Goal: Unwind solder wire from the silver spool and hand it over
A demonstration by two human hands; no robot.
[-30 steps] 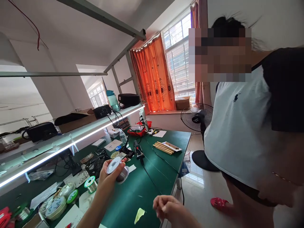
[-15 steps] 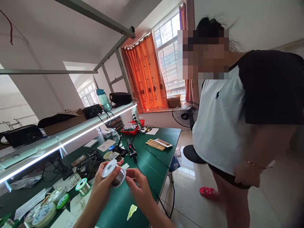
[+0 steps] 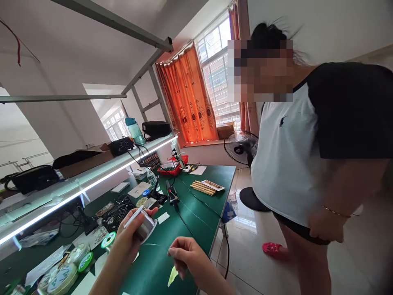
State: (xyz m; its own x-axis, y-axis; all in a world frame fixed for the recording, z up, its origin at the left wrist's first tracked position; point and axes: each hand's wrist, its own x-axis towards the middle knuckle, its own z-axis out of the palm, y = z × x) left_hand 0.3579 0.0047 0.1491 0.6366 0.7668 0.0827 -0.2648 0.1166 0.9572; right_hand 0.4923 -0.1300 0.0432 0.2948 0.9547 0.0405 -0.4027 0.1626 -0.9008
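My left hand (image 3: 132, 231) is wrapped round a spool of silvery wire (image 3: 145, 227) with pale flanges, held tilted above the green table (image 3: 196, 209). A short length of thin wire (image 3: 152, 244) stretches from the spool toward the right. To the right and lower, my right hand (image 3: 187, 256) has its thumb and forefinger pinched together; whatever lies between the fingertips is too small to make out. Just below that hand is a yellow-green scrap of paper (image 3: 172, 276).
Left are a green-rimmed solder spool (image 3: 108, 241), round tubs (image 3: 61, 278) and a black fan (image 3: 118, 215). Ahead lie a soldering iron station (image 3: 171, 192), wooden sticks (image 3: 202, 188) and a red basket (image 3: 168, 170). A person (image 3: 285, 164) stands at the right.
My right hand has moved away from the spool, down and to the right. The spool has shifted slightly left and tilted, and wire now shows between it and my right hand.
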